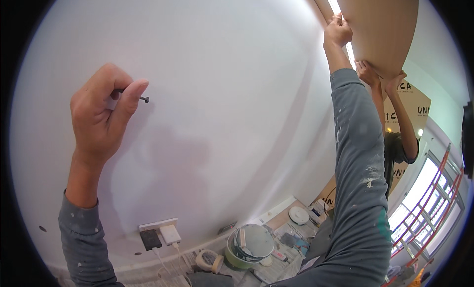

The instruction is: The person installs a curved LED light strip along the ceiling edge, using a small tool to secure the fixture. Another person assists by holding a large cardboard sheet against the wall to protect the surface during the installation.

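The largest item on record is the white wall [237,114], spanning most of the view. Next is the brown board [382,30], raised at upper right, its lower end met by a co-worker's two hands, one [366,73] left of the other [394,83]. A bright light strip [350,55] runs near the board's left edge. A lidded bucket [259,240] stands low, well under the board.

The right hand [338,33] is up at the strip, fingers curled; whether they clench the board or only brace it cannot be told. The left hand [101,114] is in front of the wall, thumb and bent forefinger pinching a dark fastener [146,99], head outward to the right; its thread, if any, is hidden.

Judged good practice: share the board's weight evenly with the co-worker, keep the right wrist steady, and hold the fastener lightly so that it can be turned without dropping.

Edges: the board's curved-looking right side and lower end need watching, the co-worker's fingers being there. Open room: bare wall lies between the two hands, giving the left hand ample sideways clearance
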{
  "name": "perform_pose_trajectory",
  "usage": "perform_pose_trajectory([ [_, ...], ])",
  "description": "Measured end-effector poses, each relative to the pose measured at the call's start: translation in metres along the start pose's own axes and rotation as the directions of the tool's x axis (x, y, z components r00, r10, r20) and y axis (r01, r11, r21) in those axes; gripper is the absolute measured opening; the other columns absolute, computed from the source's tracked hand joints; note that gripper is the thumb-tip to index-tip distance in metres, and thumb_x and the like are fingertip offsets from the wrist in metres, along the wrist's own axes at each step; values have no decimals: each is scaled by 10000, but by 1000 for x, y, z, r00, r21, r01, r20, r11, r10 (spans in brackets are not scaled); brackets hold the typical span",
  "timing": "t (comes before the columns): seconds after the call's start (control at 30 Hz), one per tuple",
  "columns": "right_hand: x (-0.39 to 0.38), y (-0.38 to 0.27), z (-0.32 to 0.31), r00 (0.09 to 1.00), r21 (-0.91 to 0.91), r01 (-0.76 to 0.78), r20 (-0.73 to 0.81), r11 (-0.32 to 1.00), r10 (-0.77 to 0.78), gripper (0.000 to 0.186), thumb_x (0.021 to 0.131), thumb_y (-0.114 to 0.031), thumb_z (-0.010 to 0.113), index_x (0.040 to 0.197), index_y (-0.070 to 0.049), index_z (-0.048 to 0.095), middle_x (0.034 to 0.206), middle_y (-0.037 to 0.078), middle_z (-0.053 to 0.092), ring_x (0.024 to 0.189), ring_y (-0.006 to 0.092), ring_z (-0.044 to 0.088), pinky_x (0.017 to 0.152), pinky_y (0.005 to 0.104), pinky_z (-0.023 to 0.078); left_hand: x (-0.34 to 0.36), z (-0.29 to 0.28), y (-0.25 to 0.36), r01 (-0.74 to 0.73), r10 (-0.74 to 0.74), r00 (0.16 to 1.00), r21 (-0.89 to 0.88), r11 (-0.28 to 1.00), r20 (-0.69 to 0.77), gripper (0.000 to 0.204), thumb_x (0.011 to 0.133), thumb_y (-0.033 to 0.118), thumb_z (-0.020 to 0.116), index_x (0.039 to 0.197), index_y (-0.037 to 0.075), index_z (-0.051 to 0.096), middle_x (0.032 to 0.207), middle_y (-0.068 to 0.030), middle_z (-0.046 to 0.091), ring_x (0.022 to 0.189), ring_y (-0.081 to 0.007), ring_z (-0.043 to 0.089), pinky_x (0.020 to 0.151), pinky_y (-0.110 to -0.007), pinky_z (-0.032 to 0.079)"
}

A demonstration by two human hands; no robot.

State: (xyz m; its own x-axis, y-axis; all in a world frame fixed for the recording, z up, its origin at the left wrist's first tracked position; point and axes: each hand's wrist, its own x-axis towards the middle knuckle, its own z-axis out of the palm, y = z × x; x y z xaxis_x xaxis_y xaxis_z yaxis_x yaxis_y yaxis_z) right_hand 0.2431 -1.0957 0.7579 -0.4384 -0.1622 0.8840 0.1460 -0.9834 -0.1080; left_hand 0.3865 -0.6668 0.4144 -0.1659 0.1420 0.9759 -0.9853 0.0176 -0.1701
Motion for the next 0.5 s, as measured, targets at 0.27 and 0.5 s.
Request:
perform_pose_trajectory([
  [0.27,15,20,-8,953,131,-294,-43,947,301,307,1085,-224,549,1027,36,701,827,80,737,634,144,678,515,296,537,1,2,0,-4,4,1000,12,1000,-3,290,971,149,744,751,77,569,664,3,517,577,-90,437,521,-236,345],
  [0.5,0,-4,14,984,137,-170,75,976,161,341,1091,-216,511,938,29,692,782,77,709,628,154,660,486,295,510,-1,1,1,15,-15,1000,35,999,-14,299,966,150,750,743,75,567,668,6,519,574,-87,423,513,-242,326],
])
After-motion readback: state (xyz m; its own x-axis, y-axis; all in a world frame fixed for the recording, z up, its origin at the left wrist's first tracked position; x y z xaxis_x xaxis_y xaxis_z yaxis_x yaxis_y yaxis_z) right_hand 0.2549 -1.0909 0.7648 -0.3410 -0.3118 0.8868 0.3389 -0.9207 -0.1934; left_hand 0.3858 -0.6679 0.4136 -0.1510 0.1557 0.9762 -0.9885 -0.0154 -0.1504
